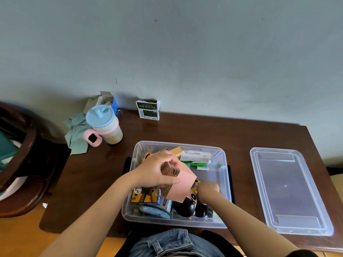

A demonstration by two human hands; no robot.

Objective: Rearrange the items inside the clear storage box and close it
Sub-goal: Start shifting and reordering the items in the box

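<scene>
Clear storage box (221, 184) lies open on the dark wooden table (185, 130), near its front edge, with its lid (289, 190) laid flat well apart to the right.

Bare tabletop is left between box and lid and behind the box up to the wall. A pink box (182, 186) with a clear window is gripped over the storage box by the left hand (157, 169), fingers curled round its top. The right hand (207, 188) is reached down among the items beside a black toy figure (187, 206); its fingers are hidden, so its grip cannot be told. One lid, one lidded cup (105, 125) and one green-and-white carton (148, 110) are counted.
</scene>
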